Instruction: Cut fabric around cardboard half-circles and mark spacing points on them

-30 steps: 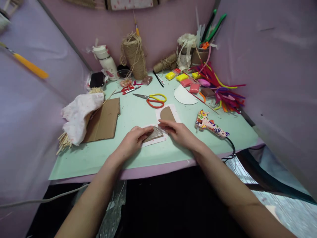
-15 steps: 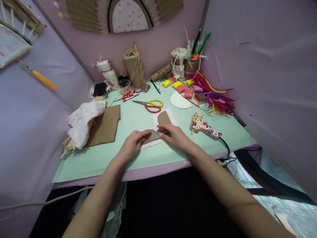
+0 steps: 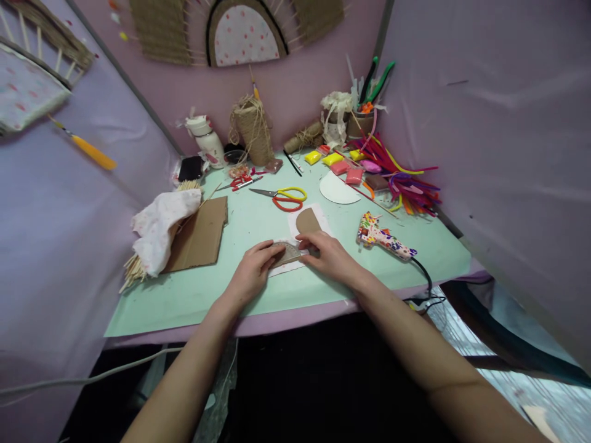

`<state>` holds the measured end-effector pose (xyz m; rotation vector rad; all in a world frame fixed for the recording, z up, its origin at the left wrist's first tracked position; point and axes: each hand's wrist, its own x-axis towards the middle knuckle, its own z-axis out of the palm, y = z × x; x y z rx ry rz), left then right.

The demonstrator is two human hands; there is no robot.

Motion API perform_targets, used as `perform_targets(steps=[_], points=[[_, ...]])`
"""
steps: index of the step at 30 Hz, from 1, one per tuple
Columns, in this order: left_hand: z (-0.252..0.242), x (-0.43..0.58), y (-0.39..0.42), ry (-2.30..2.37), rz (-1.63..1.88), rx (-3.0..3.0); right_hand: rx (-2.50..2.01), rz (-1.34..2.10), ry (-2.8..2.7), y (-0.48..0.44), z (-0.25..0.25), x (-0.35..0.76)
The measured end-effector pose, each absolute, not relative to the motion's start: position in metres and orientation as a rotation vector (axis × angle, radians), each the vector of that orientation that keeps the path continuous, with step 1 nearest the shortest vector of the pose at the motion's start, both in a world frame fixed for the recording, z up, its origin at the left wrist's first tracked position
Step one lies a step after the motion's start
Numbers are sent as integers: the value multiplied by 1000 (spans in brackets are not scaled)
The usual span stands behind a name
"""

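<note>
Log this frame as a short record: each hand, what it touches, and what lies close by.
Left hand: fingertips on the left edge of the cardboard piece
Right hand: fingers laid on its right end
Cardboard piece: brown, lying on white fabric
Beyond the hands: second brown piece, scissors
To the right: glue gun
To the left: cardboard sheet
Surface: green table

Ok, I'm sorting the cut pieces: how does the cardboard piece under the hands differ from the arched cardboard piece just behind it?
The pinned cardboard piece is held between the left hand and right hand; the arched cardboard piece lies unheld. The pinned piece shows pale lines, the arched one is plain brown. The pinned piece looks wedge-shaped, the arched one round-topped. Both are brown, flat, on white backing.
</note>
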<state>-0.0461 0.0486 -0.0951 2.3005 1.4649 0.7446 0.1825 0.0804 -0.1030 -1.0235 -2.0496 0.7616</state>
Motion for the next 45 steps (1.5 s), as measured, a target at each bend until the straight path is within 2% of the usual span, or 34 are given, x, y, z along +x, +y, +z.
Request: perform_targets(steps=[10, 26, 33, 39, 45], points=[[-94, -46, 47, 1487, 654, 2309, -985, 644, -2173, 81, -98, 182], [-91, -47, 49, 1480, 661, 2292, -1043, 711, -2090, 79, -100, 183], [-94, -48, 49, 1450, 697, 2292, -899, 601, -2107, 78, -99, 183], [-94, -48, 49, 1472, 700, 2289, -1043, 605, -2205, 76, -95, 177], [-94, -47, 47, 1399, 801, 2258, -1022, 447, -2311, 77, -91, 169]])
